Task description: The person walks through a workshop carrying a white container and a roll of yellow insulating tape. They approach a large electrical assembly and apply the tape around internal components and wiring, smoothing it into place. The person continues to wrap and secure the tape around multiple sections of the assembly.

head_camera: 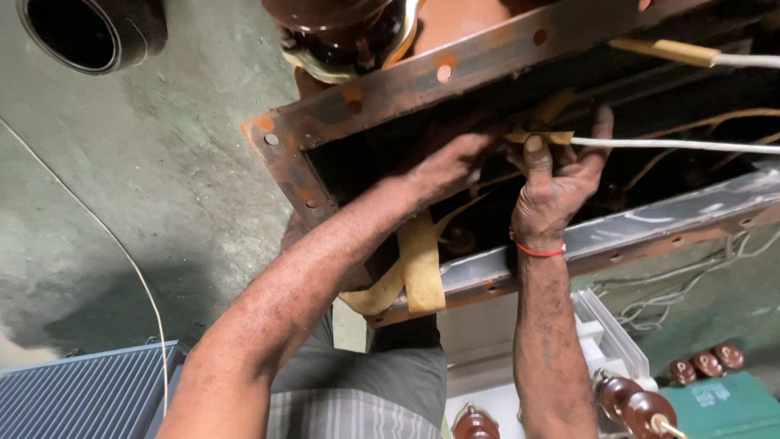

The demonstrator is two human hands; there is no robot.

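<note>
Rusty tank (280, 154), hands (552, 183) reaching inside.

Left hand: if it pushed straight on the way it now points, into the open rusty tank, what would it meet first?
Probably the yellowish tape-wrapped lead that the right hand pinches just ahead of the left hand. Depth inside the dark tank is unclear, so it may pass beneath it.

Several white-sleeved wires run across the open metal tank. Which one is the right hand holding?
The lower white wire, the one crossing the middle of the opening. The right hand pinches its yellow-taped end. The upper wire near the tank's far edge is untouched.
</note>
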